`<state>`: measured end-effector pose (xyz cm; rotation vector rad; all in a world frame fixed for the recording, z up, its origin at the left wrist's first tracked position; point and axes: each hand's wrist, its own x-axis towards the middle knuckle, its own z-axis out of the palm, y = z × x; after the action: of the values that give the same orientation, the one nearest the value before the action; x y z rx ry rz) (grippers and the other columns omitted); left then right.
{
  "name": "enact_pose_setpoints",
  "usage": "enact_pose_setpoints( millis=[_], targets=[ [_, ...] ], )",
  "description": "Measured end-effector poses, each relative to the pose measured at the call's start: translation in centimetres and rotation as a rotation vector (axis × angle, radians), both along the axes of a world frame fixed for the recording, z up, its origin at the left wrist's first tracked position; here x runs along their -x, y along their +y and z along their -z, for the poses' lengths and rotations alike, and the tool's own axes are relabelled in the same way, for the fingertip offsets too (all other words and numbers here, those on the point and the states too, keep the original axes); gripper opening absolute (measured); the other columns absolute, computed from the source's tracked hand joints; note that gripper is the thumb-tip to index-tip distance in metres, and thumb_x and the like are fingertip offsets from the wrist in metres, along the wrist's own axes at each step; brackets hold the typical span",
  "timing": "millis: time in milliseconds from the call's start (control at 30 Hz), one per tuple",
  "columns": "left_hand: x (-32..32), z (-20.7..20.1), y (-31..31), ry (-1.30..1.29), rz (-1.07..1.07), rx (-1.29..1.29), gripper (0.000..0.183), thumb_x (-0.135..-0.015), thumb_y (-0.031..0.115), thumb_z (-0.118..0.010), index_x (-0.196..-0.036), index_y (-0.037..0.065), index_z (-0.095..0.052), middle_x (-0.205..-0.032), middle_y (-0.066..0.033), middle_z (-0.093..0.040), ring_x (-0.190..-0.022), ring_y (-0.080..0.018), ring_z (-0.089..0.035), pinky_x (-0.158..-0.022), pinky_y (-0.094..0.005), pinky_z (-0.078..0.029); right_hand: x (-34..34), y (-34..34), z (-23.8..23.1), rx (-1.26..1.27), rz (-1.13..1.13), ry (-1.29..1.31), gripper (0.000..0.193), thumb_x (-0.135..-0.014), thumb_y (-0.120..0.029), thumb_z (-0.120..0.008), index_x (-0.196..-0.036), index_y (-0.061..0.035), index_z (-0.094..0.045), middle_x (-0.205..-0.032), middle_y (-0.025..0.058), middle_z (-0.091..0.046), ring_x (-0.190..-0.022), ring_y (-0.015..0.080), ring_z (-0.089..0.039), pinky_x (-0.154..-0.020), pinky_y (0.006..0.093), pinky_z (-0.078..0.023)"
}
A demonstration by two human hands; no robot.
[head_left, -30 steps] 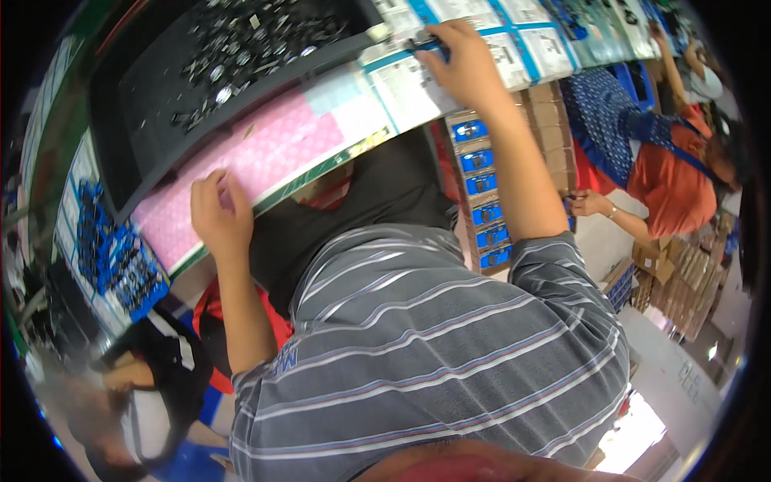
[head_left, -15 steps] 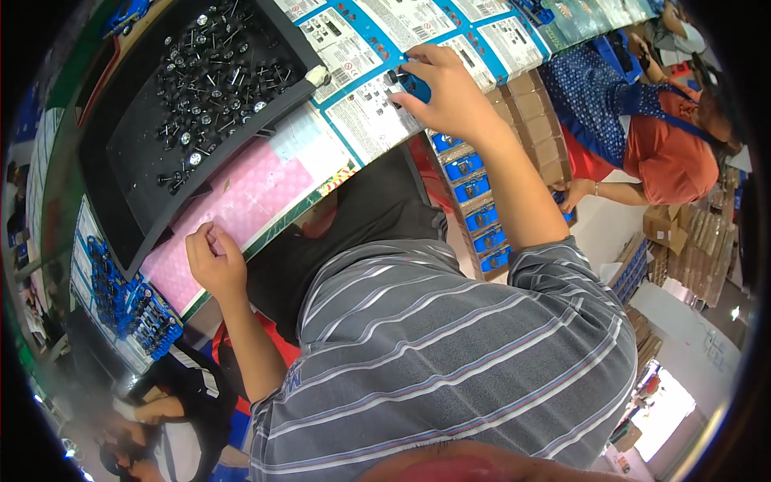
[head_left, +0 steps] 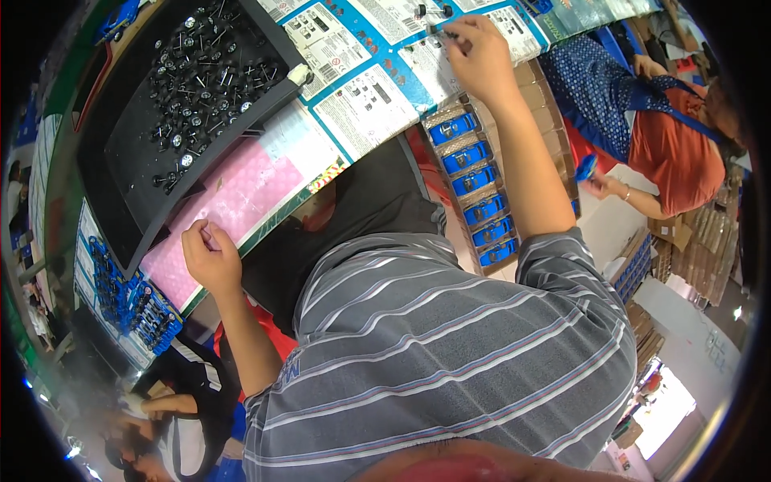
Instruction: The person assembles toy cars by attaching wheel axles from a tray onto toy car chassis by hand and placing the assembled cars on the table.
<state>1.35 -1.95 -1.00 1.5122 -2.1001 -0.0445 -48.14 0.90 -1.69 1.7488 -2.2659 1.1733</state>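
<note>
At one o'clock I see the right hand (head_left: 486,60) pinching a small dark part (head_left: 442,33), its shape unclear, over white-and-blue printed sheets (head_left: 365,108). Just beyond, toward twelve, lies a black two-wheeled axle (head_left: 434,11). At nine, the left hand (head_left: 212,257) curls loosely on pink bubble-patterned sheeting (head_left: 261,181); whether it grips anything, I can't tell.

From my distant place I see one wheel-and-axle set (head_left: 434,11), two black wheels joined by a thin rod, which lies loose on the printed sheet (head_left: 365,108), its rod running nearly left to right, just beyond the right hand (head_left: 488,60). A second small dark part (head_left: 438,30) is at the fingertips of this hand, partly covered by them; its full shape I cannot tell.
</note>
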Motion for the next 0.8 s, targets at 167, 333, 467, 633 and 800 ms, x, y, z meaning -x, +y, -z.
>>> enact_pose_setpoints(
  millis=[167, 333, 467, 633, 800],
  targets=[
    [-0.1, 0.1, 0.4, 0.039, -0.02, -0.006, 0.013, -0.087, 0.007, -0.065, -0.098, -0.001, -0.066, -0.079, -0.009, -0.054, -0.064, -0.0213, -0.05, -0.059, -0.033, -0.042, -2.5, -2.5, -3.5, -0.042, 0.07, -0.134, 0.03, -0.078, -0.021, -0.08, -0.092, 0.0041, -0.073, -0.091, 0.0217, -0.065, -0.076, 0.0341, -0.065, -0.07, 0.0404, -0.053],
    [0.2, 0.1, 0.4, 0.044, -0.035, -0.023, 0.013, -0.088, 0.007, -0.065, -0.097, -0.001, -0.066, -0.08, -0.009, -0.055, -0.065, -0.021, -0.051, -0.059, -0.0323, -0.042, -0.1, -1.7, 0.1, 0.114, 0.059, -0.001, 0.036, -0.081, -0.022, -0.081, -0.108, -0.0001, -0.072, -0.102, 0.0101, -0.068, -0.084, 0.0201, -0.068, -0.078, 0.031, -0.055],
    [-0.1, 0.0, 0.5, 0.033, -0.023, -0.001, 0.012, -0.089, 0.006, -0.064, -0.098, -0.001, -0.066, -0.08, -0.0092, -0.055, -0.065, -0.021, -0.051, -0.06, -0.0324, -0.043, 5.1, -0.4, 0.7, 0.266, 0.102, -0.171, 0.039, -0.082, -0.027, -0.08, -0.109, 0.0, -0.072, -0.101, 0.011, -0.069, -0.09, 0.0204, -0.069, -0.082, 0.0324, -0.055],
    [-0.1, -0.2, 0.4, 0.03, -0.031, -0.003, 0.011, -0.089, 0.006, -0.064, -0.097, -0.001, -0.066, -0.079, -0.0097, -0.053, -0.065, -0.0217, -0.051, -0.059, -0.0332, -0.042, 12.6, 0.3, -2.9, 0.208, 0.47, -0.02, 0.056, -0.078, -0.023, -0.079, -0.125, 0.0012, -0.062, -0.112, 0.0237, -0.067, -0.1, 0.0358, -0.067, -0.088, 0.0403, -0.054],
    [0.3, -0.1, 0.3, 0.017, 0.008, 0.01, 0.009, -0.089, 0.004, -0.063, -0.096, -0.001, -0.066, -0.078, -0.0104, -0.053, -0.065, -0.0236, -0.051, -0.059, -0.0346, -0.043, 17.8, -1.2, -2.8, -0.042, 0.447, 0.057, 0.063, -0.077, -0.026, -0.08, -0.13, 0.0001, -0.059, -0.123, 0.0233, -0.066, -0.113, 0.0358, -0.065, -0.096, 0.0432, -0.051]
  ],
)
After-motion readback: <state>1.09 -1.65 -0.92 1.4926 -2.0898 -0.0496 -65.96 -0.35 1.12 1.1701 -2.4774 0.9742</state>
